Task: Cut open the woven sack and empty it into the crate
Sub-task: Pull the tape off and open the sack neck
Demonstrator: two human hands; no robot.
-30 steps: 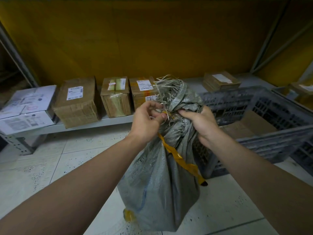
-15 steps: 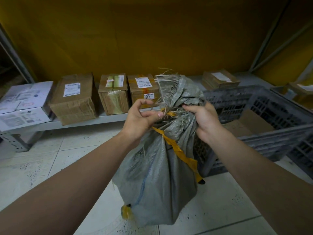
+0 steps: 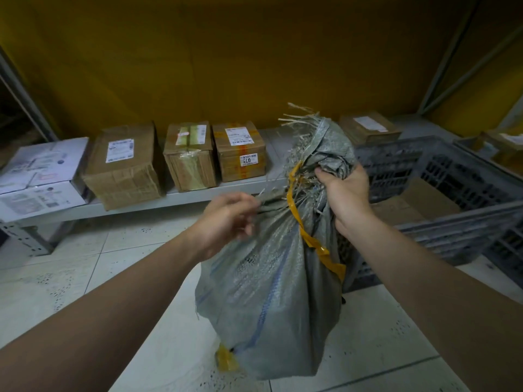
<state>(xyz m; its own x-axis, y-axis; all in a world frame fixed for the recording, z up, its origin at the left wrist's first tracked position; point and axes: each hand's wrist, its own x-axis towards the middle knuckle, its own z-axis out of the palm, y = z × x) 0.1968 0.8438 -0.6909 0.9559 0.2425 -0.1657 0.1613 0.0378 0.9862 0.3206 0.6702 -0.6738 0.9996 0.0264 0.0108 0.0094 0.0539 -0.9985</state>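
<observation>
A grey woven sack (image 3: 271, 292) stands on the tiled floor in front of me, its frayed neck bunched at the top. A yellow tape strip (image 3: 311, 241) runs down from the neck. My right hand (image 3: 343, 193) grips the gathered neck on its right side. My left hand (image 3: 226, 219) pinches a strip of the sack's fabric on the left and pulls it sideways. Behind and to the right of the sack is a grey slatted plastic crate (image 3: 452, 222), with flat cardboard on its bottom.
A low metal shelf (image 3: 135, 206) along the yellow wall carries several taped cardboard boxes (image 3: 124, 165) and a white box (image 3: 39, 176) at the left. Another flat parcel (image 3: 368, 128) lies behind the crate. More crates stand at the far right.
My left hand has moved left and down away from the neck, drawing a strip of the sack with it. The right hand keeps its hold; the sack's top has shifted right.
</observation>
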